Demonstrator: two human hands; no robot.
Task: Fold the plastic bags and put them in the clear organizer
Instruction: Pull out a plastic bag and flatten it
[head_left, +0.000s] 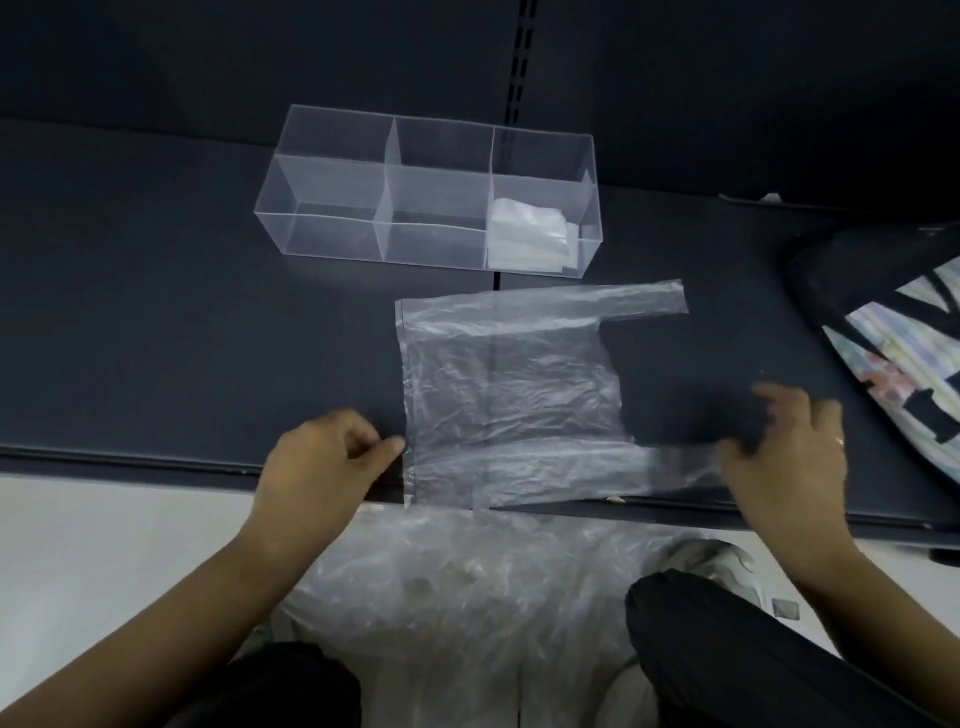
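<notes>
The left hand (332, 457) has its fingers curled in, with thumb and forefinger pinching the left edge of a clear plastic bag (509, 389) close to its near corner. The right hand (784, 447) is blurred; its fingers are bent down over the end of the bag's near handle, gripping it as far as the blur lets one judge, and a ring shows on one finger.

Between the two hands the bag lies spread flat and wrinkled on a dark shelf (156, 338). Its sealed bottom edge faces left and its two handles point right. The far handle lies free on the shelf, and the bag's near edge hangs slightly over the shelf's front lip.

Beyond the bag, apart from it, stands the clear organizer (322, 182), divided into compartments. Its right-end compartment holds a small stack of folded plastic bags (524, 234); the others to the left look bare.

At the right edge of the shelf lies a black bag with a pale printed pattern (893, 332). In front of the shelf, on the light floor (104, 545), a loose heap of crumpled plastic bags (467, 587) sits between the person's knees in dark trousers (727, 649).
</notes>
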